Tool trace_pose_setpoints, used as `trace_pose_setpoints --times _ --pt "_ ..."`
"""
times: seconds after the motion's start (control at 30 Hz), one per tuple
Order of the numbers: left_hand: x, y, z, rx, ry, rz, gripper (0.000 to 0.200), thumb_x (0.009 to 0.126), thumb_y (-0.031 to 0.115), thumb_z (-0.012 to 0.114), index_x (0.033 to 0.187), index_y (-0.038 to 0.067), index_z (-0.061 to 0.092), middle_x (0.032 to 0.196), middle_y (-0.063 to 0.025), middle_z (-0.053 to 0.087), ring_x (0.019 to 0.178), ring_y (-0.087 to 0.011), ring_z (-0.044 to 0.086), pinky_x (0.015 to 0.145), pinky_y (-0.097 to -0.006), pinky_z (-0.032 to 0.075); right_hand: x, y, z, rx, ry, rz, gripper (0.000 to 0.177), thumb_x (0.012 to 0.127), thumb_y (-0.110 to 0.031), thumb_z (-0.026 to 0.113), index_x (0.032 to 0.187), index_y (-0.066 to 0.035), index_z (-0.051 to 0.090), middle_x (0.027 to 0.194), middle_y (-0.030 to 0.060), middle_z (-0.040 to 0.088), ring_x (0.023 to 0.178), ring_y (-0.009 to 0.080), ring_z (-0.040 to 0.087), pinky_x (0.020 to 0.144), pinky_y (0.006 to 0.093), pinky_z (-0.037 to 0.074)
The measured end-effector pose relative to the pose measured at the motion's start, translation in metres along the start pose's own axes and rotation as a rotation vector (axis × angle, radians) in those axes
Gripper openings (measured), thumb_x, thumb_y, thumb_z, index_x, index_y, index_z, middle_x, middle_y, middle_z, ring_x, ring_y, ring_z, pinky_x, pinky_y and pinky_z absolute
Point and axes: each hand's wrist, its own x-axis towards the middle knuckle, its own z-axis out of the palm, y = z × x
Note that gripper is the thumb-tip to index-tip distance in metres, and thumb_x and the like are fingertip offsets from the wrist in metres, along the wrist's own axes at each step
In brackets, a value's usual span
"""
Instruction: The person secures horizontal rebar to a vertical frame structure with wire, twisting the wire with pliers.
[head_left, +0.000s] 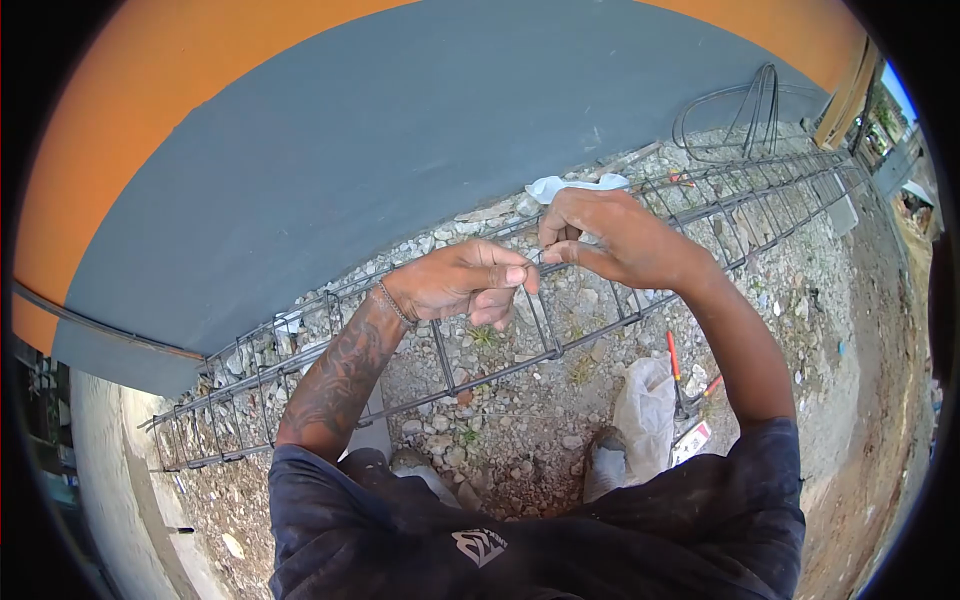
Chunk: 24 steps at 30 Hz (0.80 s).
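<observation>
A long steel rebar cage (pixel 555 352) with square stirrups runs diagonally in front of me, raised above the gravel. Over its far side my left hand (pixel 470 285) pinches with thumb and index finger, the other fingers curled loosely. Close beside it, my right hand (pixel 615 235) is closed in a pinch too, its fingertips pointing at the left ones. A short, thin dark wire (pixel 535 258) shows between the two sets of fingertips, near the cage's upper bars. Its ends are hidden by the fingers.
Pincers with red handles (pixel 674 358) lie by a white sack (pixel 645 410) and a small red-and-white packet (pixel 691 442) near my feet. A grey wall (pixel 420 120) rises behind the cage. Looped wire (pixel 765 110) leans there, and pale plastic (pixel 575 187) lies at its base.
</observation>
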Motion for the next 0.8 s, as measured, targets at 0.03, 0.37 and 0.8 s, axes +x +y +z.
trace_pose_setpoints --times 0.03,0.37,0.8 --pt "0.003 -0.001 -0.001 0.0 -0.002 -0.021 0.026 0.095 0.024 0.046 0.096 0.002 0.058 0.052 0.0044 0.041 0.046 -0.0097 0.046 0.06 -0.0284 0.045 -0.004 0.001 0.001 -0.041 -0.003 -0.013 0.012 0.08 -0.007 0.061 0.087 -0.002 0.053 0.082 0.0097 0.055 0.078 0.0269 0.055 0.069 0.0371 0.044" --pt "0.022 0.02 0.038 0.746 0.172 0.033 0.031 0.094 0.027 0.046 0.103 0.0 0.057 0.074 -0.0057 0.062 0.074 -0.0128 0.061 0.071 -0.0307 0.049 -0.041 0.005 0.008 0.034 0.212 0.089 0.012 0.078 -0.005 0.063 0.087 -0.003 0.054 0.083 0.0088 0.054 0.079 0.0257 0.056 0.068 0.035 0.045" --pt "0.031 0.004 0.04 0.603 0.31 0.146 0.023 0.092 0.018 0.05 0.102 -0.001 0.058 0.073 -0.0052 0.06 0.066 -0.0103 0.059 0.065 -0.0283 0.047 -0.057 -0.002 0.015 0.508 0.245 0.273 0.022 0.079 -0.007 0.064 0.099 0.0 0.057 0.095 0.0065 0.057 0.084 0.0141 0.056 0.072 0.029 0.047"
